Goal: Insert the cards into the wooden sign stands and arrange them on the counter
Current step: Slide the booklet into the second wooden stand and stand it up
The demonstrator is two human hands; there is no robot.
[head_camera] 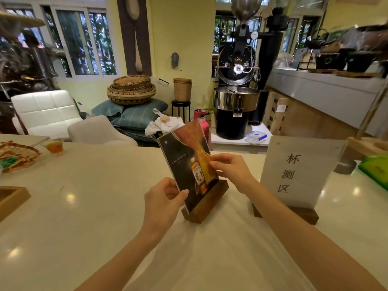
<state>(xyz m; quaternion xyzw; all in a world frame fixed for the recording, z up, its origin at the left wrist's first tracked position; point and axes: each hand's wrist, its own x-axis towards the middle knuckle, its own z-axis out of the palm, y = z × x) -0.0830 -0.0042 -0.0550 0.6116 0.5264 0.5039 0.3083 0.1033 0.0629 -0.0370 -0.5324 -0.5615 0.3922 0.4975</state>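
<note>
A dark card (184,156) printed with a whisky bottle stands tilted, its lower edge down in a brown wooden stand (206,203) on the pale counter (88,217). My left hand (165,198) pinches the card's lower left edge. My right hand (231,168) grips its right edge about halfway up. To the right, a white card (298,173) with black characters sits upright in a second wooden stand (304,215).
A small glass of amber tea (55,145) and a woven tray (14,156) stand at the counter's far left. A wooden box corner (10,199) shows at the left edge. A green object (375,171) and a wooden post base lie at the right.
</note>
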